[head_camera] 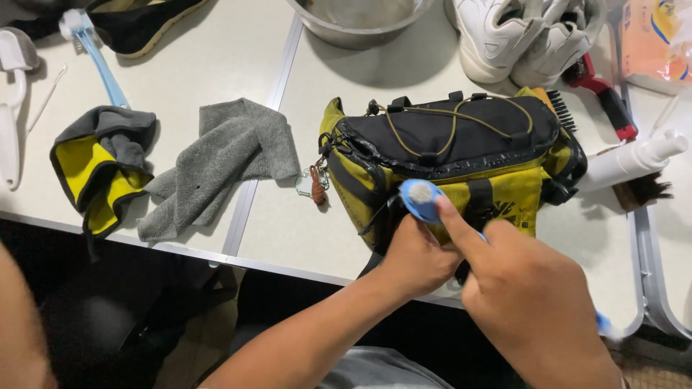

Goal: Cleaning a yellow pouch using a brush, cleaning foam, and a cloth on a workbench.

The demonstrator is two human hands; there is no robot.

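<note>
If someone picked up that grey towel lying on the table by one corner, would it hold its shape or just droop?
The grey towel would most likely droop: it already lies crumpled in soft folds. It looks light, thin terry cloth with nothing on it. Pushed, it would probably bunch up rather than slide neatly, and part of it lies across the seam between the table panels, which might catch it.

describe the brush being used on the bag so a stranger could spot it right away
Find the yellow and black bag at the table's near edge. Against its front face, the right hand presses a small brush. Its round blue head sets it apart from the long-handled blue brush far left.
</note>
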